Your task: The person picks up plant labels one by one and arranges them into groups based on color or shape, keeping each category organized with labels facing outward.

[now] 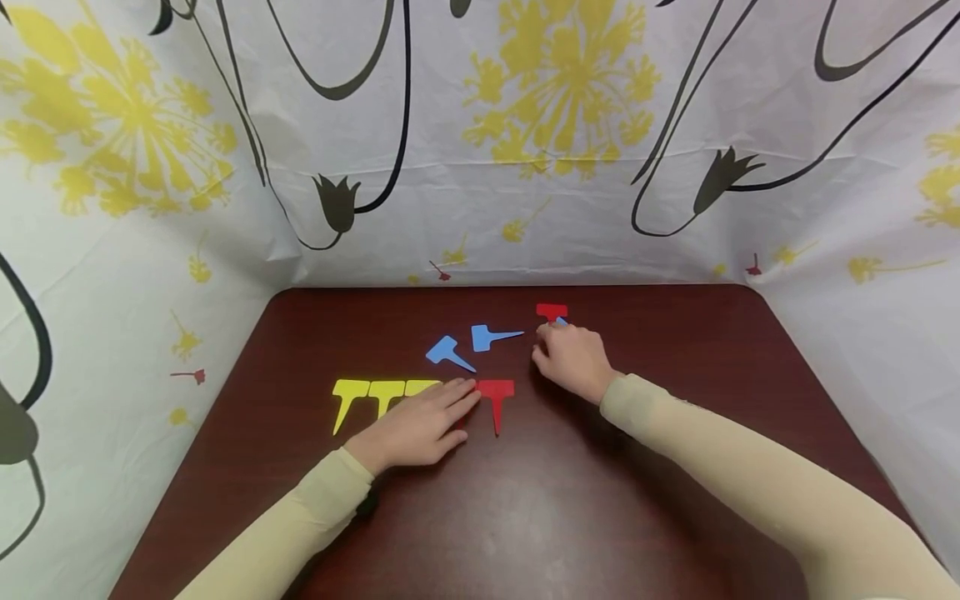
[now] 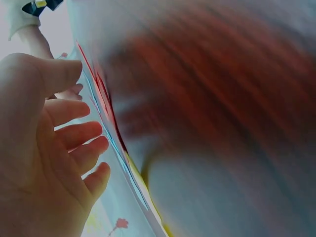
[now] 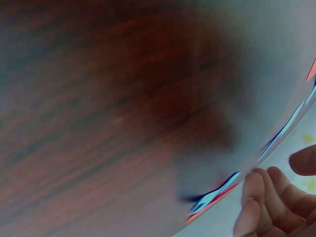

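My left hand (image 1: 420, 421) lies palm down, fingers extended over a row of T-shaped tags; its fingertips are beside a red tag (image 1: 496, 388). Yellow tags (image 1: 350, 388) stand in line to its left, the third partly covered by the hand. The right hand (image 1: 573, 358) is at the back, fingers bent, by a red tag (image 1: 552, 310) and a mostly hidden blue tag (image 1: 561, 321). In the right wrist view, the right hand's fingers (image 3: 271, 197) are bent and the thumb is apart from them; whether they touch the blue tag (image 3: 217, 192) is unclear.
Two blue tags (image 1: 447, 350) (image 1: 482, 337) lie at angles between the row and the table's back edge. The dark red-brown table (image 1: 480, 517) meets a white patterned cloth (image 1: 465, 200) at the back and sides.
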`<state>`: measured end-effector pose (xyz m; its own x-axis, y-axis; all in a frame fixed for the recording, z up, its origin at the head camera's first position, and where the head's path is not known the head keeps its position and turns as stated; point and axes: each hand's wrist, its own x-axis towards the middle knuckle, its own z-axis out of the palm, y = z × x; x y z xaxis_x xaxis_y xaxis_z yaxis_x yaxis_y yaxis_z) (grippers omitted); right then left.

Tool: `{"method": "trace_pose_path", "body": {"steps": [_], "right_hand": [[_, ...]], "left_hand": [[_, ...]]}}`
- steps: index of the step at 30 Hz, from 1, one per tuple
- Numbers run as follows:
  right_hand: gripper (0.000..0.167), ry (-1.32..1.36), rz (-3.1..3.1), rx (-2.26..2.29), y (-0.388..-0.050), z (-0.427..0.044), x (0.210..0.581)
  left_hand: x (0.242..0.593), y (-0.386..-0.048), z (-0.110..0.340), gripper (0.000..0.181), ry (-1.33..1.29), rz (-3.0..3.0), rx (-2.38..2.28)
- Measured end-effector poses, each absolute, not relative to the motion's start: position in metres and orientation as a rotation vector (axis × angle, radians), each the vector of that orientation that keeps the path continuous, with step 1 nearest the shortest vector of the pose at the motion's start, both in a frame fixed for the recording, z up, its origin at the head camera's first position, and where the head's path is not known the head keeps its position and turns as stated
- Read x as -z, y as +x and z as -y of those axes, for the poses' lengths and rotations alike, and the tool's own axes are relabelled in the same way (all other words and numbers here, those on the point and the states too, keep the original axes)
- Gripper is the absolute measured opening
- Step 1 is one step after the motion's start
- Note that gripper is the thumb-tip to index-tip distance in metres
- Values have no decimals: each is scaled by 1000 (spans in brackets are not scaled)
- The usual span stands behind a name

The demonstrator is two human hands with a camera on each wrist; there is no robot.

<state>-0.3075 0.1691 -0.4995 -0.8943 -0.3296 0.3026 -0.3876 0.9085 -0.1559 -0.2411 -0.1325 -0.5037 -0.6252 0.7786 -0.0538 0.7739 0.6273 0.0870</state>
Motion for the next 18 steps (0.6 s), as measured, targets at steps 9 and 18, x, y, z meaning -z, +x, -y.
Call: {"method": "trace_pose_path", "body": {"steps": [9, 18], "right_hand": [[39, 292, 2909, -386, -327, -186, 507], [42, 259, 2939, -370, -332, -185, 513]], "left_hand": [[504, -241, 121, 69, 1307, -2736, -51], [506, -243, 113, 72, 1272, -2721, -56]]}}
